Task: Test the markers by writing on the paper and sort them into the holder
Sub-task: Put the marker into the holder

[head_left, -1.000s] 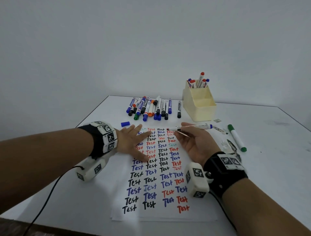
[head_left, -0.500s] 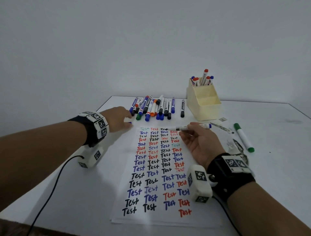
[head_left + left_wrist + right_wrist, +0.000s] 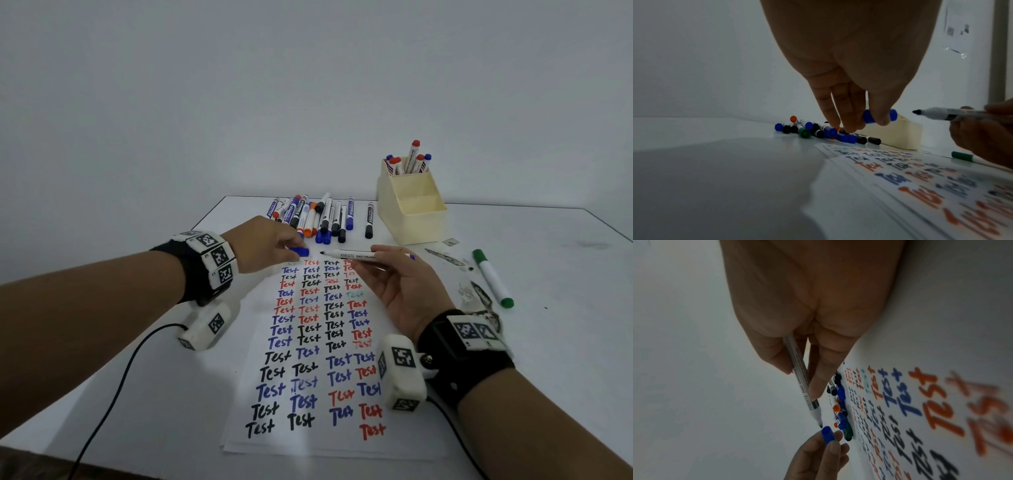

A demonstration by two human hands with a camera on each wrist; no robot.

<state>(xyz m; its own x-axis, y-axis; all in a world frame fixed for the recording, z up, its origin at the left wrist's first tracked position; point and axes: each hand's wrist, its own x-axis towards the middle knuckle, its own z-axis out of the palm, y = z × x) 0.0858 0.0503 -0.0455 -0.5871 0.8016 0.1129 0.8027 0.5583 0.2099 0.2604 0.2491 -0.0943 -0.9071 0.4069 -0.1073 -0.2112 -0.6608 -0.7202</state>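
My right hand [image 3: 387, 270] grips an uncapped white marker [image 3: 352, 255] level above the top of the paper [image 3: 318, 442], its tip pointing left. My left hand [image 3: 270, 246] pinches a blue cap [image 3: 300, 252] between thumb and fingers, a short gap from that tip. In the left wrist view the blue cap [image 3: 879, 115] faces the marker tip [image 3: 917, 112]. In the right wrist view the cap [image 3: 828, 435] sits just below the marker [image 3: 803, 386]. The paper is covered with "Test" in black, blue and red. A cream holder [image 3: 411, 212] at the back holds several markers.
A row of several capped markers [image 3: 322, 219] lies behind the paper. A green marker [image 3: 491, 277] lies to the right, near dark smudges on the white table [image 3: 548, 342]. Cables run from both wrist cameras toward the table's near edge.
My left hand left the paper, reached to the blue cap at the upper left, picked it up and carried it right toward the marker tip. My right hand kept the marker nearly still.
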